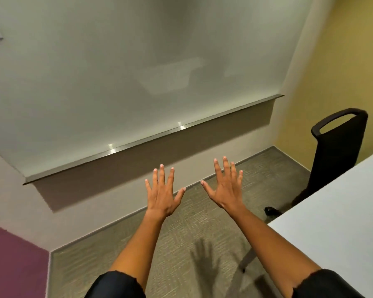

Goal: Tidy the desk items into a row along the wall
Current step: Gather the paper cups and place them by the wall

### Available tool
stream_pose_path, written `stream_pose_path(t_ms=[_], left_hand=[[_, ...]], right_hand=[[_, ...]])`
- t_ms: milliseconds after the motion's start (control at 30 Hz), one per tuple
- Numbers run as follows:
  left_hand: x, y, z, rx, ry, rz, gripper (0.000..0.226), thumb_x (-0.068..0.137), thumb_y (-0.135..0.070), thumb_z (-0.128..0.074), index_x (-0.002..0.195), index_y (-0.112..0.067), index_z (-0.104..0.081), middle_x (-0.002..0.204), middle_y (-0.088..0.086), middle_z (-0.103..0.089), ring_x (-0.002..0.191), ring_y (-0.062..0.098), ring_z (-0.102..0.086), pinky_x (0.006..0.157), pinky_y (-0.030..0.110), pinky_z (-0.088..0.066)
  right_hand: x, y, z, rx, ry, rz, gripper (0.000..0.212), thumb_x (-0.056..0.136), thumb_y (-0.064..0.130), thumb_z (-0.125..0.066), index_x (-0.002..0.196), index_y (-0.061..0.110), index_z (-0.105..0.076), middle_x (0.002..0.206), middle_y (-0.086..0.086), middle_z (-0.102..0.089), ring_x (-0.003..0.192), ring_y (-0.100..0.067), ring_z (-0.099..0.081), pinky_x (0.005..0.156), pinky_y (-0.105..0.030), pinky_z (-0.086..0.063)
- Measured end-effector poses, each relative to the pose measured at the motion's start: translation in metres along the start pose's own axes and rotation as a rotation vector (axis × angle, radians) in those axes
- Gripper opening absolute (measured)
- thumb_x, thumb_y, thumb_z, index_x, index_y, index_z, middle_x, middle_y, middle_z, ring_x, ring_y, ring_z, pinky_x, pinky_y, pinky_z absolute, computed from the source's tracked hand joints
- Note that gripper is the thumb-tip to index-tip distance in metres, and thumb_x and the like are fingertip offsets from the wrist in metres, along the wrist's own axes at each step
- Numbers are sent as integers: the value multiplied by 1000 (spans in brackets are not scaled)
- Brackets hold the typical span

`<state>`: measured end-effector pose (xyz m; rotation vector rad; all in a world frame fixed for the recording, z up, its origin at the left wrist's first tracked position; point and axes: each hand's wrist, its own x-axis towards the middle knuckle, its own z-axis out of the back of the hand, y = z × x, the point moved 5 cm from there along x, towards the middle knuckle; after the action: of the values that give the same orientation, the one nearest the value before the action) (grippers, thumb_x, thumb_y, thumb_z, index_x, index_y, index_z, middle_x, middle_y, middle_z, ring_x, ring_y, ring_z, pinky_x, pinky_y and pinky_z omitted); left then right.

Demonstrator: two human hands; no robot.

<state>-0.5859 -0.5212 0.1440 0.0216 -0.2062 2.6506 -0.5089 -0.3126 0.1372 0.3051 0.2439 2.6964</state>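
Observation:
My left hand [162, 193] and my right hand [225, 186] are stretched out in front of me over the carpet, backs up, fingers spread wide, holding nothing. They hover side by side with a small gap between the thumbs. A corner of a white desk [340, 214] enters from the right edge; the part in view carries no items. No desk items show anywhere in this view.
A large whiteboard [116, 82] with a metal ledge [151, 138] fills the wall ahead. A black chair [336, 151] stands at the right, by the desk and the yellow wall. Grey-green carpet [159, 250] covers the floor below my arms.

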Motion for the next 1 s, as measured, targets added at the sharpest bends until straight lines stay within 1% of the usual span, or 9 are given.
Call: stream_pose_path(t_ms=[100,267,367,467,633,733,833,933,1000], left_hand=[[73,-5,7,4,8,-101,80,87,-71,-15,151,-29,6,159,9,13,147,31,9,115,59,-4],[174,-33,10,-16,15,-278,79,88,-72,-16,150,-30,10,158,7,18,146,30,14,114,58,1],[233,-55,1,-13,35,-359,80,88,-72,-17,150,-29,10,158,8,19,146,30,14,114,58,2],[295,-84,-14,-4,35,-439,81,87,-72,-15,151,-29,8,158,9,17,146,31,12,114,59,1],[407,-153,-44,17,66,-538,84,82,-74,-7,151,-29,9,158,9,19,146,31,13,113,58,3],[469,-205,-53,11,85,-589,84,81,-74,-6,151,-29,9,158,10,19,146,31,14,114,58,3],[524,-258,-53,7,88,-646,84,81,-74,-8,150,-29,10,158,9,20,146,31,14,114,57,2],[567,-312,-55,-10,99,-717,87,78,-75,-3,151,-29,10,158,10,20,146,31,13,114,58,-1],[595,-348,-58,-24,100,-758,85,81,-75,-8,151,-29,8,158,10,18,147,32,12,115,60,-3]], right_hand=[[47,-8,-3,-16,-19,-113,90,83,80,-19,153,30,6,162,-8,7,149,-35,-2,116,-63,-9],[114,-29,-7,-15,-58,-257,89,83,80,-21,153,31,4,163,-7,4,149,-34,-3,116,-62,-9],[157,-54,-11,-39,-72,-337,89,83,80,-20,153,31,5,163,-6,6,149,-33,-2,117,-61,-7],[200,-87,-17,-49,-107,-406,89,84,80,-22,153,30,4,163,-7,5,149,-33,-3,117,-61,-7],[285,-163,-28,-83,-107,-520,89,84,80,-20,153,30,5,162,-7,5,149,-33,-3,117,-61,-7],[335,-212,-29,-77,-120,-580,89,83,80,-18,153,31,7,162,-6,7,149,-32,-1,117,-61,-7],[380,-256,-19,-83,-134,-623,89,83,80,-21,153,30,4,163,-6,4,149,-33,-3,117,-61,-9],[415,-298,-7,-83,-149,-689,89,83,80,-22,153,31,2,163,-6,4,149,-33,-3,117,-61,-8],[436,-326,4,-102,-164,-721,89,83,80,-21,153,31,2,163,-6,4,149,-34,-4,117,-61,-8]])
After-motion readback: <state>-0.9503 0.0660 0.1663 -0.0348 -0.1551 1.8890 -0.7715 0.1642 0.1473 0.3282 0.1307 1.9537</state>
